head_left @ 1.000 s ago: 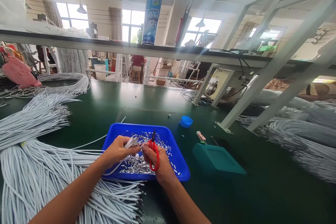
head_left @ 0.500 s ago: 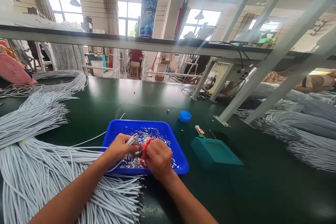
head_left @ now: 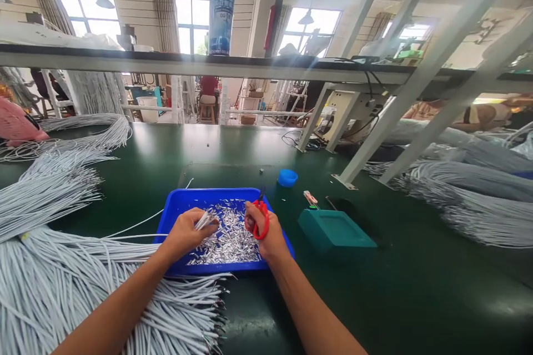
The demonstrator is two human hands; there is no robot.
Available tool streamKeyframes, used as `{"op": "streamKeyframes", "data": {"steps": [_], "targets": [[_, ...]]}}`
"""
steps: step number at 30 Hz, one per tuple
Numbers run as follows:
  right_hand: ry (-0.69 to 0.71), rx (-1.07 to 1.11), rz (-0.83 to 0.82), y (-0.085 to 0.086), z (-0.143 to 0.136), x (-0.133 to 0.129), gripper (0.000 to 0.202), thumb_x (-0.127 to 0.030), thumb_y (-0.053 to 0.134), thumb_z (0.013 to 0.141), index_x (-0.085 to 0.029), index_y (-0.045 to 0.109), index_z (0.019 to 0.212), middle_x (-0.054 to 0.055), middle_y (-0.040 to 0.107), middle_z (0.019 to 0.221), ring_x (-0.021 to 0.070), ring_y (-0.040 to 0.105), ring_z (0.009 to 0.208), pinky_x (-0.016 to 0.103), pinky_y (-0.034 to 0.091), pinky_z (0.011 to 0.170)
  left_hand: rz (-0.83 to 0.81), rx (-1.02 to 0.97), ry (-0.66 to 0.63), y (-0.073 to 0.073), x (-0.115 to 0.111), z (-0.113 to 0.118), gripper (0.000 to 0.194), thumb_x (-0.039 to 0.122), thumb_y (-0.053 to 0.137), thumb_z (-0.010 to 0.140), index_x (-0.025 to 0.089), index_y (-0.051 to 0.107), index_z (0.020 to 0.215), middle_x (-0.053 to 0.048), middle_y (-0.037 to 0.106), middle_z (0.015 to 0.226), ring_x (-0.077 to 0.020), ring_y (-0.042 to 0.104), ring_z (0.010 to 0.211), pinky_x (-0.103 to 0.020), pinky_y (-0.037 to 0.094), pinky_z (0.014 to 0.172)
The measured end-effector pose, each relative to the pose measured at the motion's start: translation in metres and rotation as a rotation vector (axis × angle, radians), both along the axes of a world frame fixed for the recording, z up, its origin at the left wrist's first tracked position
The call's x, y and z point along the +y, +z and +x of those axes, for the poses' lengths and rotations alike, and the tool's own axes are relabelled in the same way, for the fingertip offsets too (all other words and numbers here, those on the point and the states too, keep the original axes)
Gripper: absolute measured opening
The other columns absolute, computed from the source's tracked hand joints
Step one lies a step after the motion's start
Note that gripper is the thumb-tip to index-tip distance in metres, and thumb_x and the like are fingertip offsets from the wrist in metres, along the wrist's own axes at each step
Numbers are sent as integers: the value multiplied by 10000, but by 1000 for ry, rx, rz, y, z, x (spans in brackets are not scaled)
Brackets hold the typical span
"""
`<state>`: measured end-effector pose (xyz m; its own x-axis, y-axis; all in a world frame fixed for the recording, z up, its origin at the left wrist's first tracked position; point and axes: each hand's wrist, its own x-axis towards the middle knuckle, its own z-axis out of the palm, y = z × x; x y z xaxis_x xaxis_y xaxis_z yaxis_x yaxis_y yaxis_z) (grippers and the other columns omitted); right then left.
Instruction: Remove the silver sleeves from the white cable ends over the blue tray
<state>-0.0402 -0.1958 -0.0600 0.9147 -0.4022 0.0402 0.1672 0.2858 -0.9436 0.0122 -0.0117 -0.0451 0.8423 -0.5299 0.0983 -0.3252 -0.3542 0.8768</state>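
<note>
A blue tray point(head_left: 216, 193) on the dark green table holds many small silvery metal pieces point(head_left: 233, 233). Over its left part, my left hand point(head_left: 189, 233) grips a small bunch of white cables point(head_left: 205, 219), their ends pointing up and right. Above the tray's right side, my right hand point(head_left: 268, 233) is closed round red-handled scissors point(head_left: 261, 219), whose dark tips point up. The two hands are apart. A large pile of white cables point(head_left: 75, 272) lies left of the tray and under my left forearm.
A small blue cup point(head_left: 287, 178) and a green box point(head_left: 337, 228) stand right of the tray. More cable bundles point(head_left: 466, 194) lie at the far right. A metal shelf point(head_left: 166, 65) bearing a blue spray can point(head_left: 222, 5) crosses behind, with slanted posts at right.
My right hand has moved right, away from my left hand, and turned so the scissors point up. More metal pieces show in the tray. The whole view has shifted slightly.
</note>
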Motion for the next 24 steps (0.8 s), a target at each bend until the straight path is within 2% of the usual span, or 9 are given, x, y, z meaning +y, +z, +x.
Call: {"op": "streamKeyframes", "data": {"steps": [2, 4, 7, 9, 12, 15, 20, 24], "targets": [[77, 21, -154, 1, -2, 4, 347, -472, 662, 678, -164, 514, 615, -56, 371, 508, 67, 299, 464, 222, 228, 447, 107, -31, 22, -4, -3, 1, 247, 377, 713, 611, 138, 663, 649, -1, 580, 618, -148, 511, 598, -228, 328, 529], [119, 34, -339, 5, -4, 4, 335, -483, 644, 686, -162, 555, 659, -49, 380, 536, 78, 306, 494, 225, 233, 464, 135, 60, 16, -7, -5, 1, 245, 354, 724, 590, 130, 651, 659, 11, 556, 544, -145, 510, 536, -231, 331, 508], [148, 54, -624, 9, -7, 1, 330, -499, 582, 730, -170, 570, 711, -29, 440, 607, 104, 376, 571, 226, 282, 516, -80, 232, 29, -4, -4, 2, 289, 351, 726, 598, 113, 658, 747, -4, 590, 565, -138, 534, 511, -243, 388, 533], [173, 86, -836, 9, -9, 0, 328, -487, 548, 756, -176, 536, 652, -25, 448, 607, 112, 394, 588, 229, 280, 530, -236, 298, 45, 1, -1, 3, 324, 370, 736, 605, 111, 654, 781, 4, 581, 568, -109, 509, 484, -228, 382, 520], [187, 132, -1111, 7, -10, 3, 370, -450, 547, 754, -174, 436, 534, -29, 427, 565, 105, 377, 563, 234, 236, 519, -356, 343, 70, 7, 3, 3, 354, 383, 750, 610, 116, 650, 821, 18, 561, 575, -78, 470, 470, -196, 324, 470], [203, 161, -1187, 4, -11, 8, 399, -435, 532, 759, -170, 370, 509, -37, 396, 536, 94, 345, 533, 239, 196, 502, -385, 349, 75, 8, 5, 3, 356, 376, 747, 626, 114, 651, 847, 20, 552, 579, -65, 446, 470, -183, 291, 451], [195, 150, -1184, 2, -12, 12, 415, -418, 526, 762, -164, 338, 494, -38, 369, 510, 88, 332, 511, 245, 171, 490, -372, 312, 62, 8, 4, 0, 344, 375, 736, 634, 104, 647, 826, 28, 515, 549, -71, 433, 476, -193, 318, 475], [179, 121, -1198, 0, -12, 12, 418, -409, 518, 765, -162, 329, 485, -33, 354, 492, 87, 314, 494, 254, 160, 489, -311, 218, 102, 6, 3, 1, 356, 407, 715, 639, 106, 655, 820, 27, 512, 544, -83, 433, 471, -205, 327, 474]]}}
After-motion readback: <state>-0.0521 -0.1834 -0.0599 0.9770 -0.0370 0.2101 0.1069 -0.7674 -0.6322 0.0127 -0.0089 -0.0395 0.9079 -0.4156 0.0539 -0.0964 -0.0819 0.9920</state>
